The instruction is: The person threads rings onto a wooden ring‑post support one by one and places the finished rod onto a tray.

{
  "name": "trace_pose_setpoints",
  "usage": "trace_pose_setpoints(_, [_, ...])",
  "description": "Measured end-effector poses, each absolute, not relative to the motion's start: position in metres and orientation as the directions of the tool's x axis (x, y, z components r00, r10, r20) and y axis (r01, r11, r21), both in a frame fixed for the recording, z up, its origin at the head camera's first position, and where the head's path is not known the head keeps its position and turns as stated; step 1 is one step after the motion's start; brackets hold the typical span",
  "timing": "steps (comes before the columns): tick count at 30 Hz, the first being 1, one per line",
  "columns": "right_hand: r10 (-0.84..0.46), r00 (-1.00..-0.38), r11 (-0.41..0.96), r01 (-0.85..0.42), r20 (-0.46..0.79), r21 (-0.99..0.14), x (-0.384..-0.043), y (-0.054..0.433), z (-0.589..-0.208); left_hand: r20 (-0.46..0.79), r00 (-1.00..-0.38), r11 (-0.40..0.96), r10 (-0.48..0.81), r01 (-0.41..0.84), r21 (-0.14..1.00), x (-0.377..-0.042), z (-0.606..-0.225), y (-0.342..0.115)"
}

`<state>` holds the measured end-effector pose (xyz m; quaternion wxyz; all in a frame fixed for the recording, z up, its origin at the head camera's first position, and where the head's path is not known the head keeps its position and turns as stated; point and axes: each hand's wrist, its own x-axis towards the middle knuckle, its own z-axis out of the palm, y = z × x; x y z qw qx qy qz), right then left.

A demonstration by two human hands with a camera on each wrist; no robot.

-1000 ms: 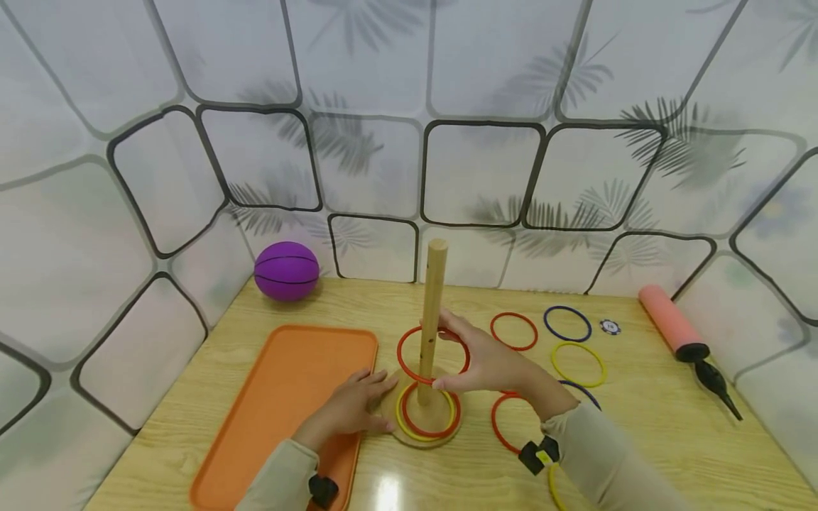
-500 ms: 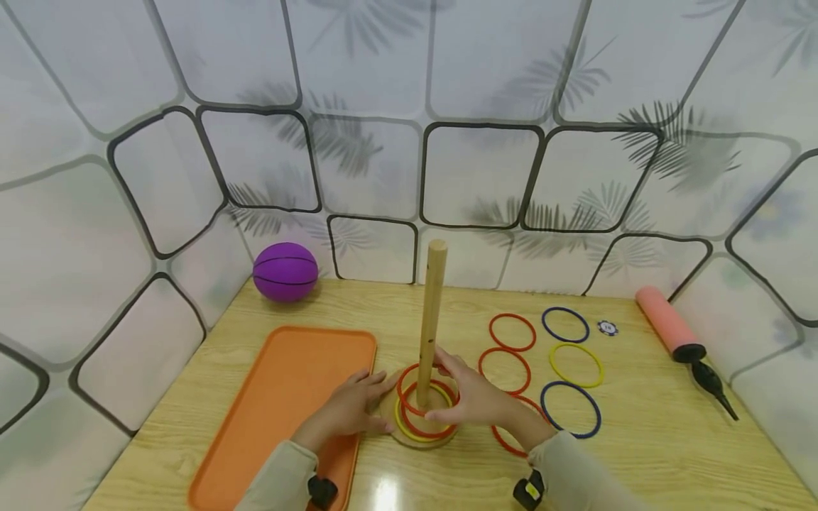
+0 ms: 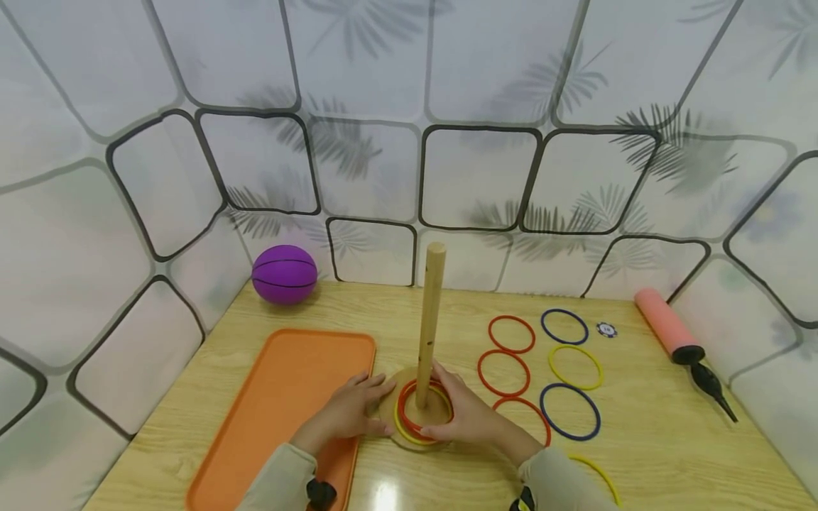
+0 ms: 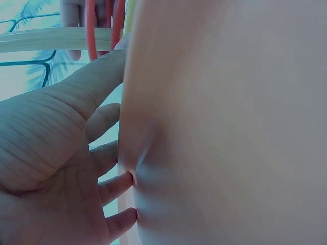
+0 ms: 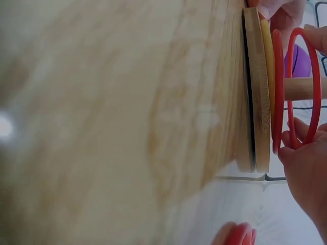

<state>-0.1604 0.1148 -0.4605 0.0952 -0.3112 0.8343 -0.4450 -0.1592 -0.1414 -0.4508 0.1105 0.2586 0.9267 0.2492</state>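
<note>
A wooden peg point(image 3: 431, 312) stands upright on a round wooden base point(image 3: 400, 378). Around the peg, a yellow ring point(image 5: 270, 76) lies lowest on the base, with a red ring point(image 5: 278, 92) over it. My right hand point(image 3: 465, 413) pinches another red ring point(image 5: 317, 81), which encircles the peg just above those two and slightly tilted in the right wrist view. On the other side, my left hand point(image 3: 348, 411) rests with spread fingers at the base's left edge, its thumb against the rim and its wrist over the orange tray point(image 3: 307, 348).
Right of the base lie several loose rings, among them a red ring point(image 3: 492, 387), a blue ring point(image 3: 544, 415) and a yellow ring point(image 3: 599, 369). Farther back are a poker chip point(image 3: 606, 329), a pink hand pump point(image 3: 667, 323) and a purple ball point(image 3: 285, 275) by the wall.
My right hand has lowered the red ring along the peg, from well above the base down close over the other rings. The left hand has stayed put.
</note>
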Motion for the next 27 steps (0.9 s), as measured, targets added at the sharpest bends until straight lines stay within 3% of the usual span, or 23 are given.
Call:
trace_pose_setpoints(8, [-0.618, -0.783, 0.406, -0.399, 0.075, -0.822, -0.160, 0.116, -0.462, -0.061, -0.844, 0.730, 0.533, 0.423, 0.536, -0.158, -0.450, -0.142])
trace_pose_setpoints(19, [-0.557, -0.830, 0.400, -0.312, 0.042, -0.862, -0.151, 0.125, -0.461, -0.066, -0.845, 0.722, 0.530, 0.409, 0.559, -0.156, -0.448, -0.142])
trace_pose_setpoints(27, [-0.531, -0.840, 0.322, -0.317, 0.107, -0.892, -0.137, 0.142, -0.452, -0.071, -0.843, 0.718, 0.534, 0.407, 0.565, -0.157, -0.449, -0.142])
